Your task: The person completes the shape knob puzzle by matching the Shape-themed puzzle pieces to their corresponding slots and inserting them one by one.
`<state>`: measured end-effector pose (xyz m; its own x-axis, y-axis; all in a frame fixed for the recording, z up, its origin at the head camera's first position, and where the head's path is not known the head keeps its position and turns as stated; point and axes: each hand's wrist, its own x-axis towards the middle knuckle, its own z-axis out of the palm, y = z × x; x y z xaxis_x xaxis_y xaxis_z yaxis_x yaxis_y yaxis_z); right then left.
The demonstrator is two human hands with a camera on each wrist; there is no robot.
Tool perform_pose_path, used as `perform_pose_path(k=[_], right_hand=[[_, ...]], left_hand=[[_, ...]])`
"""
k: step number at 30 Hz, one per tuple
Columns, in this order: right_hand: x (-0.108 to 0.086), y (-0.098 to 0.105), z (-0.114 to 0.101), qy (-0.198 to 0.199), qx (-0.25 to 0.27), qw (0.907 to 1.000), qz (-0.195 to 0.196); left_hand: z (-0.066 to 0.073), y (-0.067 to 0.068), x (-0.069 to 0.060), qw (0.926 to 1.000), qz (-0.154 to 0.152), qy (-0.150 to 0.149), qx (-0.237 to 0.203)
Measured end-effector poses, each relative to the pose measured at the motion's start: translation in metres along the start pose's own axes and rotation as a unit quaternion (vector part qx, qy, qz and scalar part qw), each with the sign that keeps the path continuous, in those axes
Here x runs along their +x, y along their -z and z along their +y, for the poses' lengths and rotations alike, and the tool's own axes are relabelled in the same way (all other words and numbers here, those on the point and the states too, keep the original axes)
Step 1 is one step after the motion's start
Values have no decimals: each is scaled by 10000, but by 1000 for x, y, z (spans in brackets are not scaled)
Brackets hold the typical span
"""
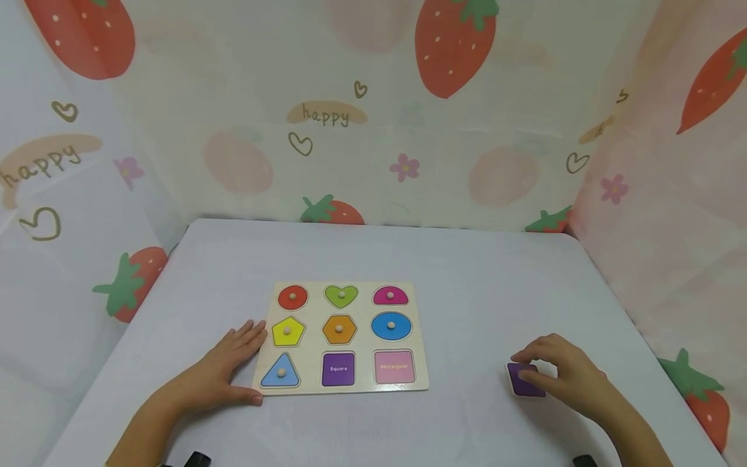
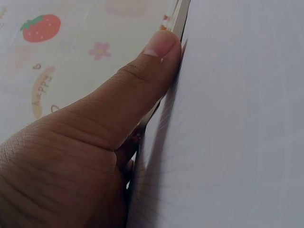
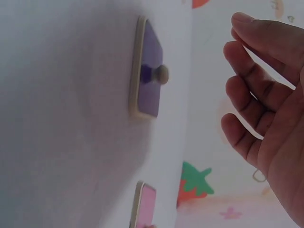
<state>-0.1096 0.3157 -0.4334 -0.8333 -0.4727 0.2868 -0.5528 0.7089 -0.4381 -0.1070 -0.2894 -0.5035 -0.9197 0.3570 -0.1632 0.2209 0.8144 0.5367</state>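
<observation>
A pale shape-puzzle board point(image 1: 364, 347) lies on the table, with knobbed shapes in most recesses; the recesses marked Square point(image 1: 338, 369) and Rectangular point(image 1: 393, 367) show no knobs. My left hand point(image 1: 224, 370) rests at the board's left side, fingers extended, thumb by the near corner. Above a loose purple square piece point(image 1: 521, 389) hovers my right hand point(image 1: 574, 379), its fingers loosely bent. In the right wrist view, a gap separates those fingers from the piece's wooden knob point(image 3: 162, 74). A pink piece point(image 3: 146, 206) lies nearby, mostly hidden by the hand in the head view.
The white tabletop point(image 1: 467, 279) extends around the board and loose pieces. Behind it and at both sides hangs a strawberry-print cloth point(image 1: 455, 130). Dark objects point(image 1: 585, 460) poke in at the head view's bottom edge.
</observation>
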Motion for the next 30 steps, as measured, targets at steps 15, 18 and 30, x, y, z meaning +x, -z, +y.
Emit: perform_pose_path(k=[15,18,30], right_hand=[[-21,-3,19,-815,97,9962,-280],[-24,-7,24,-738,241,9966,-277],[-24,-11,31,-624,313,9970,-329]], left_hand=[[-3,0,-1,9998,99,-182,19],[-3,-2,-1,9999,74,-121,9],[-3,-2,-1,9998,105,-140,67]])
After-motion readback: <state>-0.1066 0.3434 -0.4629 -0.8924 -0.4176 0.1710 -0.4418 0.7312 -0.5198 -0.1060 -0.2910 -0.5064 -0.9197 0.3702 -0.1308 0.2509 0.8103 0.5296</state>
